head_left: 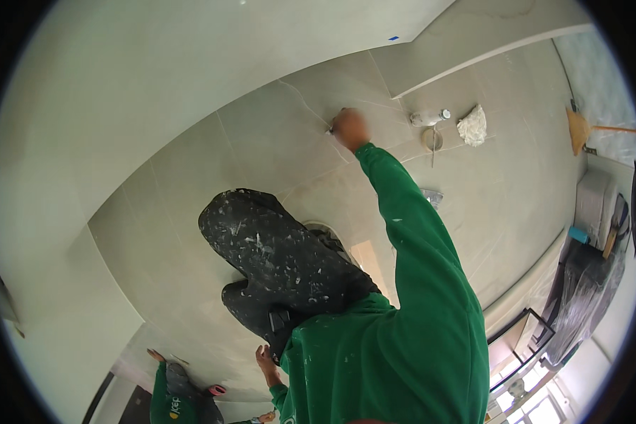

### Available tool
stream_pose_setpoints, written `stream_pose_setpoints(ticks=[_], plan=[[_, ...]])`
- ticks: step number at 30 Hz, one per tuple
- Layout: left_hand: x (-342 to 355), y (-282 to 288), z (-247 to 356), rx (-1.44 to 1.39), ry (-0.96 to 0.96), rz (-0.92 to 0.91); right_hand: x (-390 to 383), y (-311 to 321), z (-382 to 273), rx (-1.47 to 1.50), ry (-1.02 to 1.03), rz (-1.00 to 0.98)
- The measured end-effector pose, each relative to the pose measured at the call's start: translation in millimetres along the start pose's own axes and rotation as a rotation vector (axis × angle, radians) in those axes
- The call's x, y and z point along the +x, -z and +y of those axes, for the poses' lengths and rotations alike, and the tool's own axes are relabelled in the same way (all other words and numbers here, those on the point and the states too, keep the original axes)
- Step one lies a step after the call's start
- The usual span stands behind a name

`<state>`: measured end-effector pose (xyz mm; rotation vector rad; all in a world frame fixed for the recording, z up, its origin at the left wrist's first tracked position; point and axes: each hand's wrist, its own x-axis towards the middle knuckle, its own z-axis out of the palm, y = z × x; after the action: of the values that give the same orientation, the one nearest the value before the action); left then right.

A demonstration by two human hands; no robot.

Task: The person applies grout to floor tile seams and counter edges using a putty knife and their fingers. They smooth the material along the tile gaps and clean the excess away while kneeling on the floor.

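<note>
My right hand (pixel 350 129) is stretched forward, low over the grey tiled floor (pixel 261 148), by a pale line running across the tiles. Its fingers are closed and blurred; a small bit of something pokes out at the fingertips, too small to name. To the right of it lie a whitish bottle (pixel 424 119), a small round container (pixel 428 137) with a thin stick across it, and a crumpled white cloth (pixel 472 126). Beside my paint-spotted black trousers (pixel 261 244), my left hand (pixel 265 360) hangs with its fingers apart, holding nothing that I can see.
A white wall (pixel 155 92) borders the floor ahead and left. Under my right arm lies a flat, shiny grey piece (pixel 432 198). A broom (pixel 578 132) and plastic-wrapped items (pixel 579 297) are at the right. Another person in green (pixel 169 396) is at the lower left.
</note>
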<state>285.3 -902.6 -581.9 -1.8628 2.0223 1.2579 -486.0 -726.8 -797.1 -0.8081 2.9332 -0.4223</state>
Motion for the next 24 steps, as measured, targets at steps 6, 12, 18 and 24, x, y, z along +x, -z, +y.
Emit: stream_pose_setpoints(ticks=[6, 12, 18, 24], plan=[[-0.8, 3.6, -8.9, -0.002, 0.037, 0.034, 1.2, -6.9, 7.5, -0.03, 0.161, -0.053], [-7.3, -3.2, -17.3, -0.031, 0.285, 0.089, -5.6, -15.0, -13.0, 0.052, 0.268, -0.133], [-0.8, 22.2, 38.1, 0.126, 0.253, -0.097, 84.4, -44.7, -41.3, 0.044, -0.35, 0.083], [-0.8, 11.1, 61.2, -0.025, 0.335, 0.026, 72.4, -69.0, -117.9, -0.024, 0.124, -0.033]])
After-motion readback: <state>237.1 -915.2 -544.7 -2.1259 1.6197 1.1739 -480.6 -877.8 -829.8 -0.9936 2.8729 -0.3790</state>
